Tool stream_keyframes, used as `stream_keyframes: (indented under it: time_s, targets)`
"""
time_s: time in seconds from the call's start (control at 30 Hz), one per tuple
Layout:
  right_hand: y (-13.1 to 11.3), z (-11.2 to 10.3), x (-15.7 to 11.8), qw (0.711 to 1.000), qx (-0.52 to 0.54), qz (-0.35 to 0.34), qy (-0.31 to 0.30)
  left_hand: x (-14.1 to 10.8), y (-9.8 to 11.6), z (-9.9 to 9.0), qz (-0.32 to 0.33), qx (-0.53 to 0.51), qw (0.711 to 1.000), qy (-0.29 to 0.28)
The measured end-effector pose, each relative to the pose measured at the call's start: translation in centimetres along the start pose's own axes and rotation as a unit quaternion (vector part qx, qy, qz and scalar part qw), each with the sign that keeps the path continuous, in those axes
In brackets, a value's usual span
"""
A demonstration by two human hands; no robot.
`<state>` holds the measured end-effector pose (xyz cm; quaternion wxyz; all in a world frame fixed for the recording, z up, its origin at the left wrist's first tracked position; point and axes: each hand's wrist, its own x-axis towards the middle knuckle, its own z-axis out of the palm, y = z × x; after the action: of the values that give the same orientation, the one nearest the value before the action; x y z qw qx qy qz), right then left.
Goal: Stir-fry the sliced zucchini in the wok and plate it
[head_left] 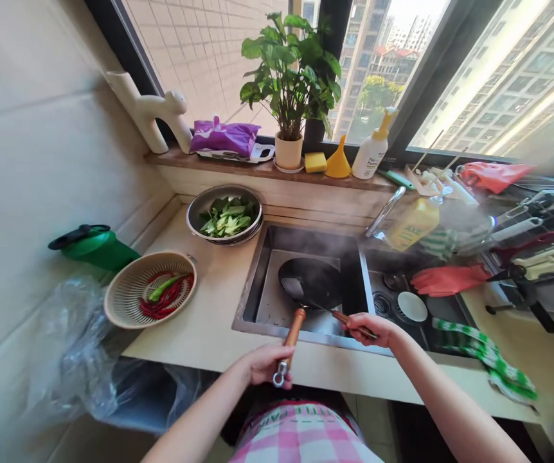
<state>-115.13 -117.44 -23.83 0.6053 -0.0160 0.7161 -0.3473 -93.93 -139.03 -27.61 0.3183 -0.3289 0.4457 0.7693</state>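
Observation:
My left hand (270, 365) is wrapped round the wooden handle of a black wok (322, 278), which is over the left basin of the steel sink (245, 320). Steam rises around the wok. In my right hand (371, 329) is the brown handle of a utensil (342, 316); its thin metal shaft runs into the wok, and I cannot make out the head. A light patch shows at the left inside of the wok.
Left on the counter stand a beige colander (113, 299) with red and green peppers and a pan (193, 225) of cut green leaves. Right of the basin are a faucet (387, 211), pink rubber gloves (450, 280) and a green-checked cloth (486, 350). A potted plant (288, 152) stands on the sill.

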Motion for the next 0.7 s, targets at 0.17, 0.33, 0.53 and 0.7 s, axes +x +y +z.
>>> stream_keyframes:
  time_s: [0.17,0.33,0.53,0.7]
  targets:
    - [1.2,1.3,-2.4,0.961,-0.179,-0.028,0.209,2.5,-1.3,4.4,-0.007,-0.272,0.96,-0.07]
    - [-0.5,0.3,-2.8,0.863,-0.371,-0.056,0.339,1.7,-1.8,4.8,-0.048,-0.374,0.921,-0.098]
    - [-3.4,2.5,2.0,0.805,-0.503,-0.049,0.311,1.1,-1.8,4.8,-0.076,-0.378,0.92,-0.074]
    - [-5.7,4.8,6.2,0.79,-0.543,-0.035,0.281,2.3,-1.6,5.7,-0.077,-0.353,0.932,-0.025]
